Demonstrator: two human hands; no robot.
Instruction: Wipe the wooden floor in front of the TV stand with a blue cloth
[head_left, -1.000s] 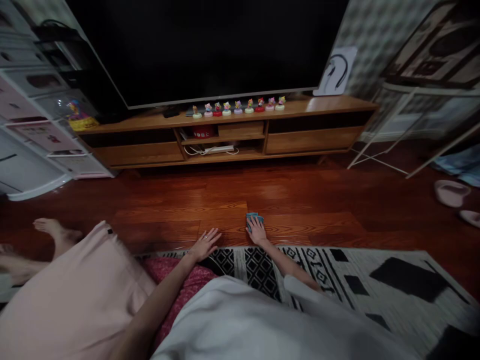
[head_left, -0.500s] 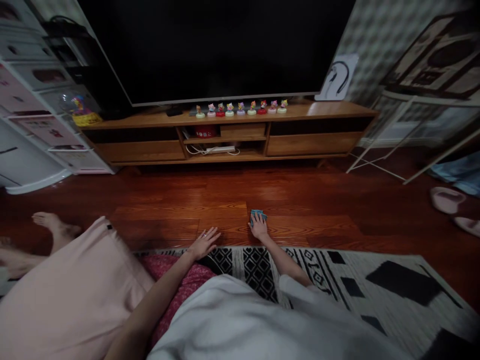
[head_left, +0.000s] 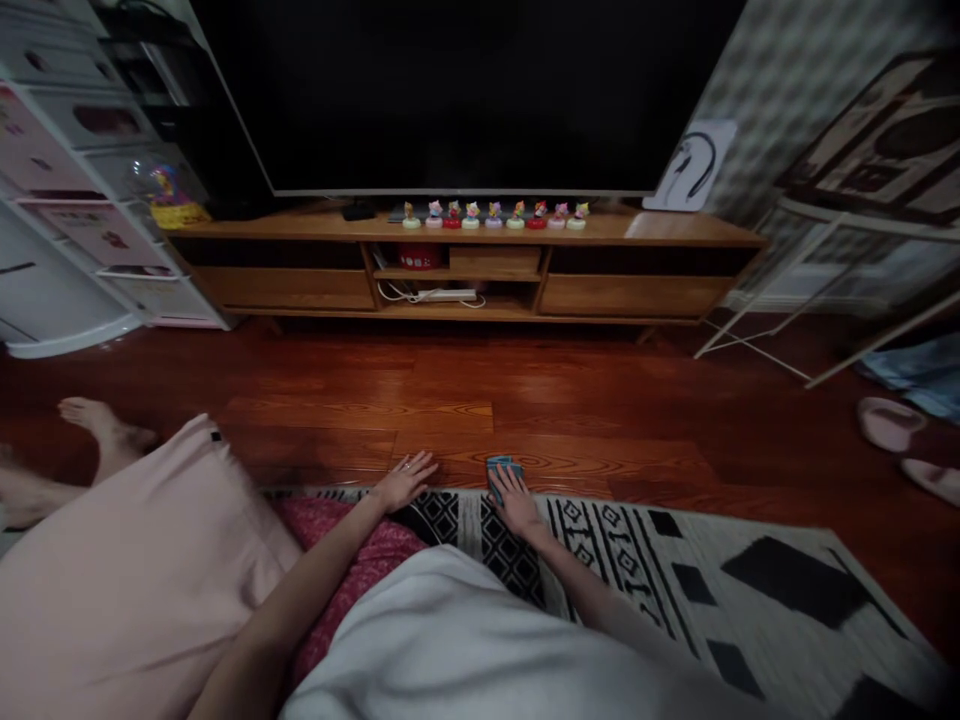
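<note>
Blue cloth (head_left: 495,463), in the head view, lies on the floor (head_left: 585,385) by the far edge of the rug (head_left: 739,530), directly beneath the right hand (head_left: 514,500), flat with extended fingers; its long axis is hidden. Left hand (head_left: 406,482), spread, holding nothing visible, is farther, leftward along that rug edge.

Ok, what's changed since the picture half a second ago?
The right hand and the blue cloth under it have moved back toward the body and slightly left, to the edge of the rug. Nothing was picked up or let go. The left hand and the figurines stayed put.
</note>
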